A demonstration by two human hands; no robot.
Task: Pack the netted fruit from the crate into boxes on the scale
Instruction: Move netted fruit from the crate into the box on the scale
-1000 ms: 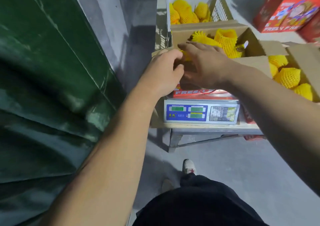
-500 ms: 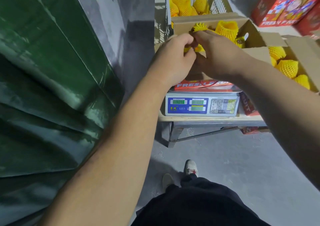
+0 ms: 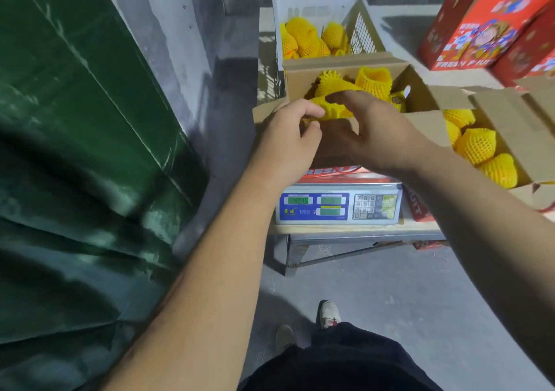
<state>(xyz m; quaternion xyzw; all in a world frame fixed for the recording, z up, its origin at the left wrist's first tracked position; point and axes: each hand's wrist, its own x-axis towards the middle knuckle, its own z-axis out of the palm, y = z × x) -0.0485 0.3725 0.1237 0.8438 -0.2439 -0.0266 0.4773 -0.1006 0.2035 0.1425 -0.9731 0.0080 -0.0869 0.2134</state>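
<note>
Above the grey digital scale point(image 3: 339, 204), an open brown cardboard box point(image 3: 417, 90) sits on the weighing pan, and both hands meet at its near-left corner — the left hand point(image 3: 288, 141) curls its fingers round a yellow foam-netted fruit point(image 3: 327, 109) at the rim, while the right hand point(image 3: 375, 129) hovers spread over the same fruit, fingers relaxed and gripping nothing. Behind the scale stands a white plastic crate point(image 3: 318, 9) with more netted fruit; right of the scale a second brown box point(image 3: 507, 123) holds several, and red printed cartons point(image 3: 486, 27) lie beyond it.
</note>
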